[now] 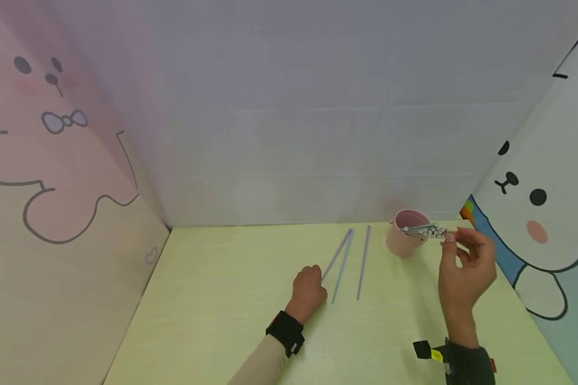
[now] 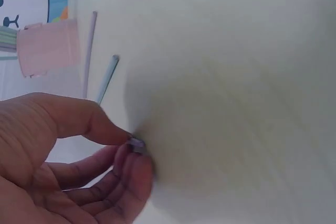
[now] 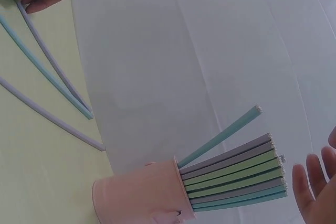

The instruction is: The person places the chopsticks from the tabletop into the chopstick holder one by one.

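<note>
My left hand (image 1: 308,291) pinches the near end of a slim purple stick (image 1: 336,255) lying on the table; in the left wrist view, its tip (image 2: 137,144) shows between thumb and fingers. Just right of it lies a light blue stick (image 1: 343,267), their far ends meeting, and then another purple stick (image 1: 363,262). A pink bucket (image 1: 402,243) holds several purple, green and blue sticks (image 3: 233,174) with white ends, leaning out over its rim. Beside those ends is my right hand (image 1: 467,267), fingers loosely bent; the right wrist view shows a gap between its fingertips (image 3: 300,174) and the sticks.
The pale yellow-green table (image 1: 212,289) meets a whitish back wall (image 1: 279,166). Side panels with cartoon animals stand at left (image 1: 62,160) and right (image 1: 534,214). The bucket stands near the table's back right corner.
</note>
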{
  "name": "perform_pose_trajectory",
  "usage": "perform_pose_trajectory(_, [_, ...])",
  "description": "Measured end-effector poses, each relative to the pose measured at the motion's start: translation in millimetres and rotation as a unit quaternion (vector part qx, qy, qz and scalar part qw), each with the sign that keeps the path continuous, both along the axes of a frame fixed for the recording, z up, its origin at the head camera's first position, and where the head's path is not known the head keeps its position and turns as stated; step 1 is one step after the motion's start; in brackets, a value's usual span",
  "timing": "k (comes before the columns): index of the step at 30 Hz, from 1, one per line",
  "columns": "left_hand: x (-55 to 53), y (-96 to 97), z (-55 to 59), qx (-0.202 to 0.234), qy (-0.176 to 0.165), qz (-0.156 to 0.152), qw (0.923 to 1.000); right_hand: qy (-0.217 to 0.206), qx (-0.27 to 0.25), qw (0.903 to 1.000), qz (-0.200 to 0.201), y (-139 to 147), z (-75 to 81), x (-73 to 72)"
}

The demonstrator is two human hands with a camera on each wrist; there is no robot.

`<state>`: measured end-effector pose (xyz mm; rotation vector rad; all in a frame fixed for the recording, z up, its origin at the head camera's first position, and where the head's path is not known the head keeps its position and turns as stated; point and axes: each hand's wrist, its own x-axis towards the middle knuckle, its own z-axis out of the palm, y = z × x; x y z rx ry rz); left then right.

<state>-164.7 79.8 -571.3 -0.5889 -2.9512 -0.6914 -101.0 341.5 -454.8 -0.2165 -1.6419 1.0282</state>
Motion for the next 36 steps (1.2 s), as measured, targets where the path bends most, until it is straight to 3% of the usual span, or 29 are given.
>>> perform_pose_trajectory(9, [-5.0,-11.3,3.6,-0.007,-0.005,0.000,1.0000,-0.012,0.004,0.9999,-0.003,-11.5,-0.3,4.4])
perform_pose_trajectory(16, [-3.7,-27.0,8.2,0.056,-0.034,-0.015,0.9978,0.014,-0.004,0.9994,0.031,-35.2,8.5,8.6])
perform_pose_trajectory(22, [-1.9,-36.2,11.0,0.093,-0.042,-0.007,0.9948,0.012,0.029,0.9980,0.055,-52.3,12.4,12.4])
perform_pose_trajectory(27, [0.4,-38.2,11.7,0.112,-0.053,-0.006,0.9923,-0.011,0.058,0.9958,0.070,-57.0,6.3,11.2])
perform_pose_trajectory(29, [2.0,-38.3,12.8,0.121,-0.052,-0.012,0.9912,-0.028,0.061,0.9944,0.081,-54.2,-3.7,7.7])
perform_pose_trajectory(34, [5.9,-38.5,18.1,0.135,-0.030,-0.036,0.9897,-0.079,0.061,0.9871,0.125,-50.6,-26.6,-2.7])
perform_pose_trajectory(36, [7.6,-37.6,21.3,0.137,-0.017,-0.044,0.9894,-0.095,0.061,0.9834,0.142,-53.8,-27.5,-4.2])
